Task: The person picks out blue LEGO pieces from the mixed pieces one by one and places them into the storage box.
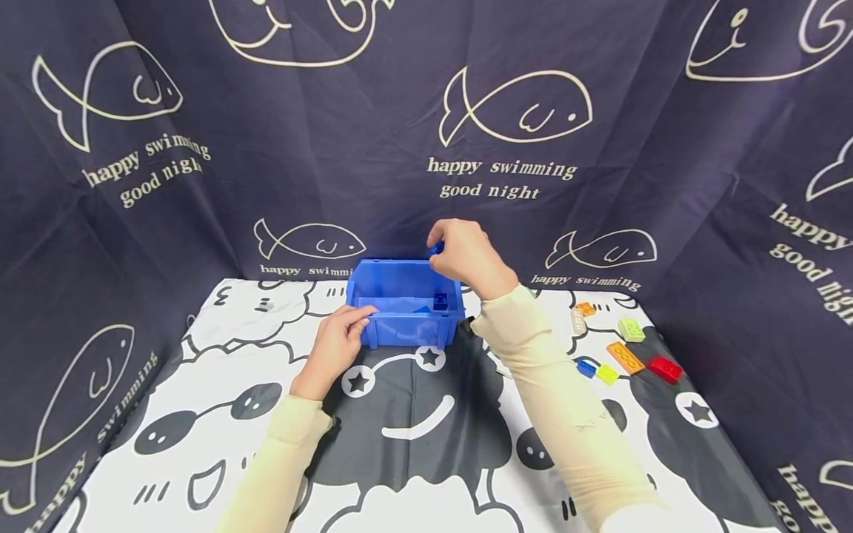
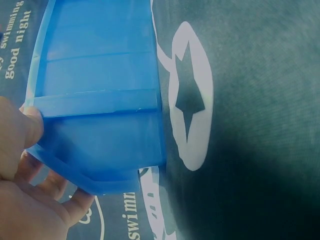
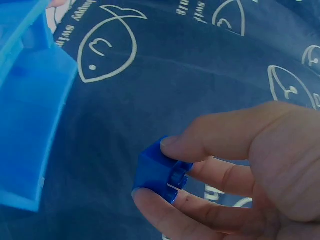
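A blue plastic bin (image 1: pixel 409 331) stands at the back of the cloth-covered table. My left hand (image 1: pixel 333 348) grips its front left corner, the thumb over the rim and the fingers along the side in the left wrist view. Above the bin's back right corner, my right hand (image 1: pixel 472 255) pinches a dark blue toy building brick (image 3: pixel 154 170) between thumb and fingertips. In the right wrist view the brick's studs face the palm, and the bin is apart from it at the left. Another dark blue brick (image 1: pixel 440 301) lies inside the bin at its right end.
To the right lie several loose bricks: a red brick (image 1: pixel 665 369), an orange brick (image 1: pixel 625 357), a pale green brick (image 1: pixel 631 330), a yellow-green brick (image 1: pixel 606 373) and a small blue brick (image 1: pixel 586 369). A dark curtain (image 1: pixel 386 163) hangs close behind the bin.
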Motion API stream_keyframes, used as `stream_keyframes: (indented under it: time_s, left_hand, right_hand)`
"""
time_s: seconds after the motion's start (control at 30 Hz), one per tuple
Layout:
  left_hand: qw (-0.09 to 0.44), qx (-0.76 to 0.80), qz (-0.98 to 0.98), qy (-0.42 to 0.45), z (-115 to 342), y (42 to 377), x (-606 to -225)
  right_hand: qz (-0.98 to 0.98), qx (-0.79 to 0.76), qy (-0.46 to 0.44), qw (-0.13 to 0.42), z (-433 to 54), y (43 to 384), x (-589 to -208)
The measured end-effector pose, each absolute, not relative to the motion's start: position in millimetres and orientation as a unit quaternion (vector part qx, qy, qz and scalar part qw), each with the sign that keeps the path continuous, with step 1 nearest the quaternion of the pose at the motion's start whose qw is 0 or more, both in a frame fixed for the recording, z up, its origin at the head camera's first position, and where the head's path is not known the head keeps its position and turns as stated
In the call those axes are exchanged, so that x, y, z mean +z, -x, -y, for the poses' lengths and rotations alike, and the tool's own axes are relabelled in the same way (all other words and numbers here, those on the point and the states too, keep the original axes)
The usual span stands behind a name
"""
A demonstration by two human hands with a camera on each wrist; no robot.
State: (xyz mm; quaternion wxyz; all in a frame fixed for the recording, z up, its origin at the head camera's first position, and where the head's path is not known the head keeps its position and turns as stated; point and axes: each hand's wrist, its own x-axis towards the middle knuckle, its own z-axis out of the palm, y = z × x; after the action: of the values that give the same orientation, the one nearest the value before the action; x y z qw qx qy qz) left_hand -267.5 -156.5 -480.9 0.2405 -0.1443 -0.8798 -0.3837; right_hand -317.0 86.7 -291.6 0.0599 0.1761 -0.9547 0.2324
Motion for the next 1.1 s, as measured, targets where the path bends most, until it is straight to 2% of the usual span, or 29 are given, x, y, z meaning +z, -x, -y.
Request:
stream_keyframes:
  time_s: [0.27,0.7,1.1]
  left_hand:
    - [0.239,-0.384,0.879,0.147,156,268,-484]
    - [0.235,-0.384,0.881,0.144,156,269,-483]
    - [0.239,-0.381,0.882,0.144,156,269,-483]
  right_hand:
    - [0.962,0.226,-0.151,0.001,-69,332,-313]
    - [0.968,0.215,-0.124,-0.036,-58,346,-347]
    - [0.971,0.201,-0.126,-0.037,-55,348,-359]
